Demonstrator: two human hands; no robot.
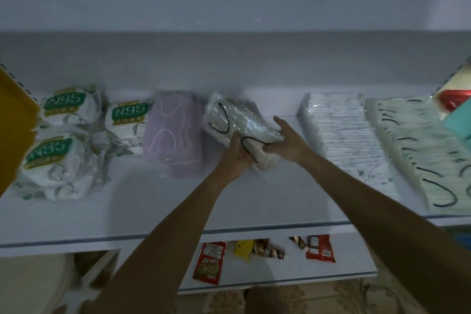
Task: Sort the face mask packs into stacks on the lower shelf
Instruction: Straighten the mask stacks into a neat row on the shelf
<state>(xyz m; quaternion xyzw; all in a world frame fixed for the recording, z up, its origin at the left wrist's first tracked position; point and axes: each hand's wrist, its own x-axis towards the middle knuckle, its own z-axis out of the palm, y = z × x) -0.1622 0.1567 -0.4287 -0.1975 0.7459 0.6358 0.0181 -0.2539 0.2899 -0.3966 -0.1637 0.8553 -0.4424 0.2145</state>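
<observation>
A clear pack of cream masks with black ear loops (pixel 237 122) lies tilted on the white shelf (pixel 158 201), near the middle. My left hand (pixel 235 157) grips its near end from the left and my right hand (pixel 285 139) grips it from the right. Left of it lies a lilac mask pack (pixel 173 132). Three white N95 packs (pixel 63 158) sit at the far left. To the right lie a white patterned mask pack (pixel 341 135) and a pale green pack with black loops (pixel 418 150).
A yellow panel (pixel 12 122) stands at the left edge. Red and teal items (pixel 456 107) sit at the far right. A lower shelf (pixel 280 278) below holds several snack packets (pixel 210 261). Patterned floor shows beneath.
</observation>
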